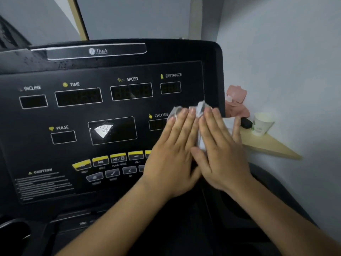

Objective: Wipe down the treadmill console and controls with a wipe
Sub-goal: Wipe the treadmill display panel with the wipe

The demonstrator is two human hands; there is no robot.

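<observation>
The black treadmill console (103, 111) fills the view, with labelled displays and a row of yellow and grey buttons (110, 163) below them. A crumpled white wipe (200, 108) lies against the console's right side, near the CALORIE display. My left hand (173, 150) and my right hand (219, 145) press flat on the wipe side by side, fingers pointing up. Most of the wipe is hidden under both palms; only its top edge and a strip between the hands show.
To the right of the console a wooden corner shelf (269, 145) holds a pink wipes pack (237, 100) with its lid up, a paper cup (263, 124) and a small dark object (246, 122). Grey walls stand behind and to the right.
</observation>
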